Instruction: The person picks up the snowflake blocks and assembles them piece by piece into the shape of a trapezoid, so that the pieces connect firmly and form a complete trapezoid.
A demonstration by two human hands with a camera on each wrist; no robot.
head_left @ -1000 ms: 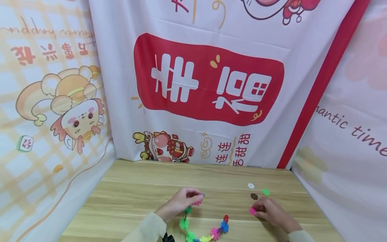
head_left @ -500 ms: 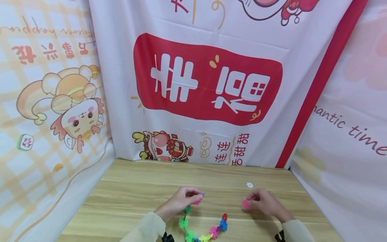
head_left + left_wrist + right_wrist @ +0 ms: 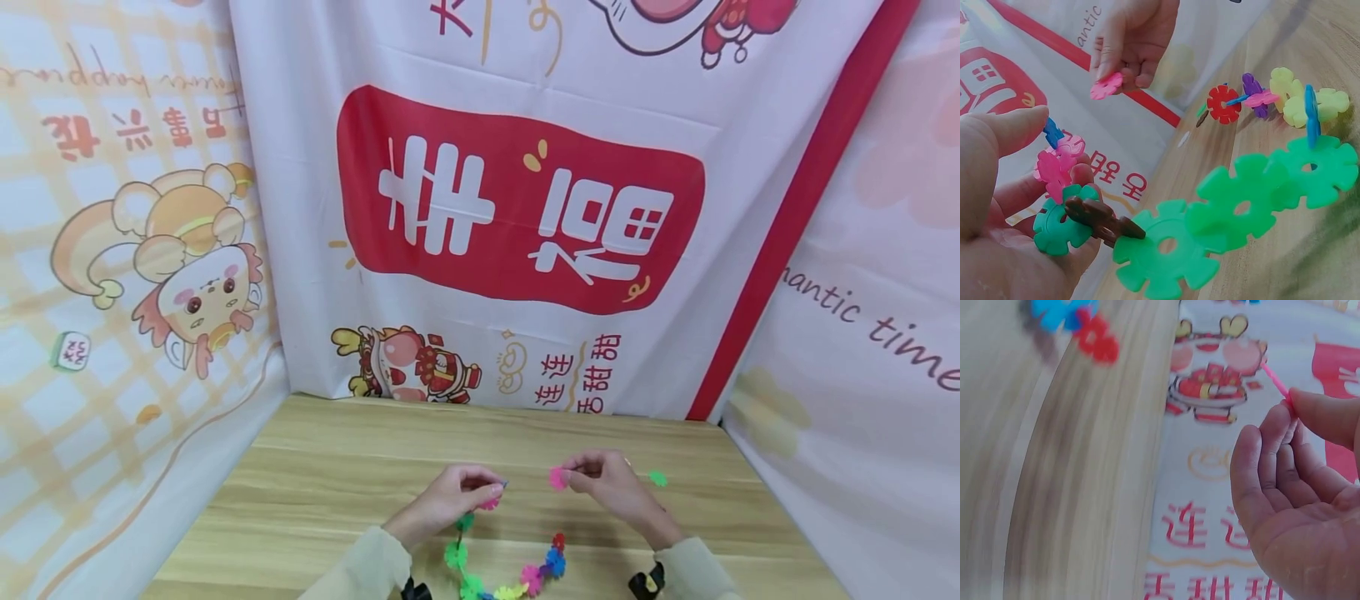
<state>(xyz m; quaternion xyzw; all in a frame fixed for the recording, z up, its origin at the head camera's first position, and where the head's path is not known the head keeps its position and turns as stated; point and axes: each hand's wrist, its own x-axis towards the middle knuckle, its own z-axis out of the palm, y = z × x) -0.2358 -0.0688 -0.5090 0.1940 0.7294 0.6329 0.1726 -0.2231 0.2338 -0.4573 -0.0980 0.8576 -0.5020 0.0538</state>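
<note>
My left hand (image 3: 455, 498) holds one end of a chain of flower-shaped plastic snowflake discs, pinching a blue disc (image 3: 1054, 133) by the thumb. Pink discs (image 3: 1058, 165), a teal one and a brown one (image 3: 1104, 220) follow, joined edge to edge. Several green discs (image 3: 1166, 247) come after them, and the chain curves over the table to a red disc (image 3: 558, 540) at its far end. My right hand (image 3: 611, 483) pinches a single pink snowflake disc (image 3: 558, 477) between thumb and fingers, raised to the right of the left hand, with a gap between them.
A loose green disc (image 3: 657, 478) lies on the wooden table (image 3: 360, 450) beyond the right hand. White and brown loose discs (image 3: 1202, 119) show near it in the left wrist view. Printed cloth (image 3: 300, 250) hangs at the back and on both sides.
My right hand has lifted the pink disc and carried it leftward, closer to the left hand. The left hand and the chain have stayed nearly still.
</note>
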